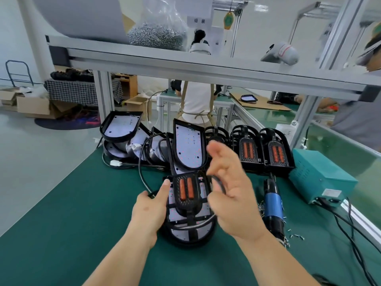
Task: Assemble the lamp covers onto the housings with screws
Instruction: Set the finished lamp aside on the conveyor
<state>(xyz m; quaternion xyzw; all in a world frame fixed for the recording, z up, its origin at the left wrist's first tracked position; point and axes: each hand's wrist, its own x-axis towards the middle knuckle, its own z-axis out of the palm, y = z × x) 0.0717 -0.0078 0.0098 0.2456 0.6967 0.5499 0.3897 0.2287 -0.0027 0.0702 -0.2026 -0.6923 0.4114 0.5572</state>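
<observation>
The fingers (166, 185) of the left hand (149, 211) are curled round the left edge of the lamp (188, 205) lying in the middle of the worktop (61, 213), the thumb pressed against its side, so this hand has the lamp steadied. The right hand (231, 193) hangs just above the lamp's right side, blurred, its fingers spread loosely; a black cable (218, 182) passes under them, but whether they pinch it cannot be told.

In the head view the lamp shows its back: a black ribbed cover (186, 193) with two orange strips lies over the white board of the housing. A second housing (188, 148) stands upright just behind it, its white board facing the camera.

As to progress, two lamps with covers (261, 150) on stand in a row at the right rear, seemingly done. At the left rear a heap of open housings (121, 125) and loose parts waits. The electric screwdriver (272, 203) lies on the worktop beside the right hand, untouched, with loose screws (294, 235) scattered near it. The cover in hand seems placed but not yet screwed; seating it, tucking the cable and driving screws remain.
</observation>
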